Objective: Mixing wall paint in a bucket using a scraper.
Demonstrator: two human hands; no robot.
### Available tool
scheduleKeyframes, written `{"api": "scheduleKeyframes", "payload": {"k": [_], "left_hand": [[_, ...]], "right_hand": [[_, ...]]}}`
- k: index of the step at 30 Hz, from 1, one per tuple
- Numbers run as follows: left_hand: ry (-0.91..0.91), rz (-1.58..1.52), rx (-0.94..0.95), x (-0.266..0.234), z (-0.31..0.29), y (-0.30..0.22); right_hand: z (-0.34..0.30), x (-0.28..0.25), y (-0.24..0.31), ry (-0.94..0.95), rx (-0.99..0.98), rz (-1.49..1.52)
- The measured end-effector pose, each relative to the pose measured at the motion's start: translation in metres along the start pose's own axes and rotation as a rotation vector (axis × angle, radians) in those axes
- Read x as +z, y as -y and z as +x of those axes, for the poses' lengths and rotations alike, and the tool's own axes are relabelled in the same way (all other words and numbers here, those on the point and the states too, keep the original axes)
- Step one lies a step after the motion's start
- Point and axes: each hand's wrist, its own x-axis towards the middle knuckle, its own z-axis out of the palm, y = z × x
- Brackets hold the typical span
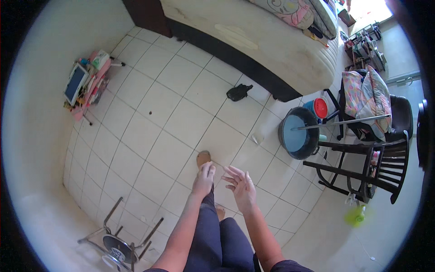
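My left hand (203, 182) hangs in front of my legs, its fingers curled together. Whatever is in them, if anything, is hidden. To its right, my right hand (243, 188) has its fingers spread and holds nothing. The two hands are close but apart, above the white tiled floor (177, 118). One brown shoe (203, 157) shows just beyond my left hand. Farther off to the right stands a dark bucket (287, 146) of bluish water, with a long pole (349, 121) leaning out of it.
A bed (244, 41) stands at the back, with a black plastic bag (239, 92) on the floor before it. At right are a rocking chair (387, 170) and a black office chair (401, 113). A pink rack (93, 86) stands left; an overturned metal stool (118, 247) lies lower left.
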Motion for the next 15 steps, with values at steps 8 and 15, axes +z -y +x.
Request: {"api": "scheduleKeyframes", "payload": {"k": [8, 15], "left_hand": [[0.343, -0.790, -0.230, 0.020, 0.166, -0.089], [0.288, -0.500, -0.292, 0.019, 0.276, -0.070]], "right_hand": [[0.219, -0.035, 0.025, -0.259, -0.401, -0.682], [0.365, -0.171, 0.056, -0.345, -0.388, -1.405]]}}
